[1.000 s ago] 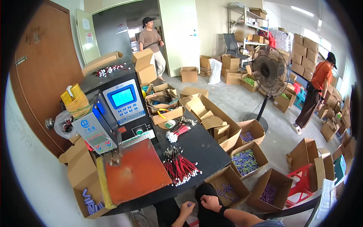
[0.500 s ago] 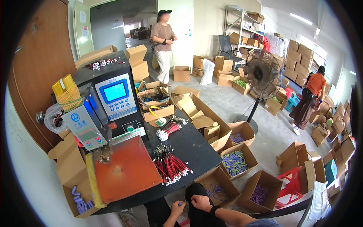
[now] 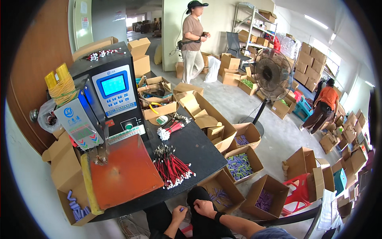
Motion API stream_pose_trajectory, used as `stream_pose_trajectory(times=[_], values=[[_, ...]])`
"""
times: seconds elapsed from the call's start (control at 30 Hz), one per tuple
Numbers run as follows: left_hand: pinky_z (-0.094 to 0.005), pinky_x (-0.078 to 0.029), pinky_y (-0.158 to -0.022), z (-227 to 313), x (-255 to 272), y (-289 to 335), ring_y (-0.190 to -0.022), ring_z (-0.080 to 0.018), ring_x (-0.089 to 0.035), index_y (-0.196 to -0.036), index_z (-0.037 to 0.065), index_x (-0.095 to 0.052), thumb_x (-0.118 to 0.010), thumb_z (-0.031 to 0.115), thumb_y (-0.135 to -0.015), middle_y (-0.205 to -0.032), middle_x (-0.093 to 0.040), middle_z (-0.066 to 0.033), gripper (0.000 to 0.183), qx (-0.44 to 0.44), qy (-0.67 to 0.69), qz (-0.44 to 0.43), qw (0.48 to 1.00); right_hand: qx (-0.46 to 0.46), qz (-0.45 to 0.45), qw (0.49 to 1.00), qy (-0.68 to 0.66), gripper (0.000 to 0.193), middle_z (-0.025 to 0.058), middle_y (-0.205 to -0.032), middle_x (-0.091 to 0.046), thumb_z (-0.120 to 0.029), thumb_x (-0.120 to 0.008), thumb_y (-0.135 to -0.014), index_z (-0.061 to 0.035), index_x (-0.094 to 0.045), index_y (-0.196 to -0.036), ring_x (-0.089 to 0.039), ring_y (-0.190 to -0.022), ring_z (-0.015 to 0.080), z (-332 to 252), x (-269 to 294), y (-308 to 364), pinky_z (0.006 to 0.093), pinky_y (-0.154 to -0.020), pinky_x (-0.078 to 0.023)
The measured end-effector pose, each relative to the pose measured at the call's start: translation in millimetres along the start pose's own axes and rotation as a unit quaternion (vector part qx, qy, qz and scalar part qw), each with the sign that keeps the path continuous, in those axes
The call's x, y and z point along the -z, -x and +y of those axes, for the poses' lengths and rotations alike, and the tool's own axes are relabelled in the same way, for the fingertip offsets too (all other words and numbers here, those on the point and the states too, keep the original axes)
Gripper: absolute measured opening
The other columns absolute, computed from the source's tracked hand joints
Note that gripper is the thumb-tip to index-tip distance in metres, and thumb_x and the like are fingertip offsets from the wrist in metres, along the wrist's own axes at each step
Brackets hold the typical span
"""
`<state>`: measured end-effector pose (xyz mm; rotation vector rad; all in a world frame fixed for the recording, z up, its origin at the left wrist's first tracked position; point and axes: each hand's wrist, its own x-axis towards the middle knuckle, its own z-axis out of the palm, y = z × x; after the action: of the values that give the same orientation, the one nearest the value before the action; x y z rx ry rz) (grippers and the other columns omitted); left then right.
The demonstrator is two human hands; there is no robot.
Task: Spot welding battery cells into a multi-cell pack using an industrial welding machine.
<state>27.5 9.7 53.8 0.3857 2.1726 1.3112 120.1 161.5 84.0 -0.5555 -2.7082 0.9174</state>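
My left hand (image 3: 178, 215) is closed in front of my lap, below the black table's edge. The purple-blue end of a small cylindrical battery cell (image 3: 182, 209) shows between its fingers. My right hand (image 3: 204, 208) rests on my dark-trousered knee, its fingers curled in; whatever may be inside them is hidden. Above my hands, a bundle of red and black wire leads (image 3: 172, 169) with white connectors lies on the black table (image 3: 205, 153). A second lead bundle (image 3: 172, 126) lies beyond it. To the left, a benchtop machine (image 3: 115, 91) with a lit screen stands behind an orange-brown mat (image 3: 121, 173).
Cartons with purple and green cells (image 3: 240, 165) stand right of the table. An open carton (image 3: 225, 195) is close beside my knee. A black fan (image 3: 272, 75) stands beyond, near a red stool (image 3: 296, 195). One person (image 3: 193, 44) walks at the back; another (image 3: 325, 105) bends among boxes.
My view has shifted slightly, moving the table and machine left in the picture. The person at the back has walked right and nearer; the one in orange bends lower. My hands keep their poses.
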Motion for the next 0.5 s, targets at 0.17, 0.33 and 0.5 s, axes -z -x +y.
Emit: stream_pose_trajectory(times=[0.17,0.33,0.5], values=[[-0.0329,-0.049,-0.065,0.0,1.5,3.9,-0.066,-0.0215,-0.063,-0.082,0.002,-0.067,-0.067,0.025,-0.075,-0.071,-0.065,-0.0122,0.024,-0.005,0.005,0.007,1.0,-0.006,-0.005,1.0,0.003,0.013,0.009,-0.074,-0.066,-0.02,-0.055,-0.077,-0.0105,-0.063,-0.082,-0.064,-0.069,0.0282,-2.7,-1.1,3.2,0.0384,-0.059,-0.051],[-0.0328,-0.048,-0.065,-0.8,3.8,8.7,-0.066,-0.0207,-0.062,-0.081,0.002,-0.067,-0.067,0.025,-0.075,-0.07,-0.064,-0.0119,0.025,-0.007,0.014,0.002,1.0,-0.014,-0.012,1.0,0.015,0.014,0.0089,-0.074,-0.066,-0.019,-0.055,-0.076,-0.0103,-0.063,-0.083,-0.064,-0.069,0.0272,-5.7,-2.0,6.6,0.0373,-0.061,-0.051],[-0.0321,-0.047,-0.064,-5.9,0.1,2.2,-0.064,-0.018,-0.059,-0.081,0.001,-0.066,-0.067,0.024,-0.076,-0.07,-0.064,-0.0105,0.024,-0.037,0.017,0.002,0.999,-0.003,-0.001,1.0,0.008,0.011,0.0105,-0.07,-0.062,-0.019,-0.056,-0.076,-0.0106,-0.061,-0.081,-0.062,-0.068,0.0303,-0.8,-1.6,5.5,0.0403,-0.059,-0.05]])
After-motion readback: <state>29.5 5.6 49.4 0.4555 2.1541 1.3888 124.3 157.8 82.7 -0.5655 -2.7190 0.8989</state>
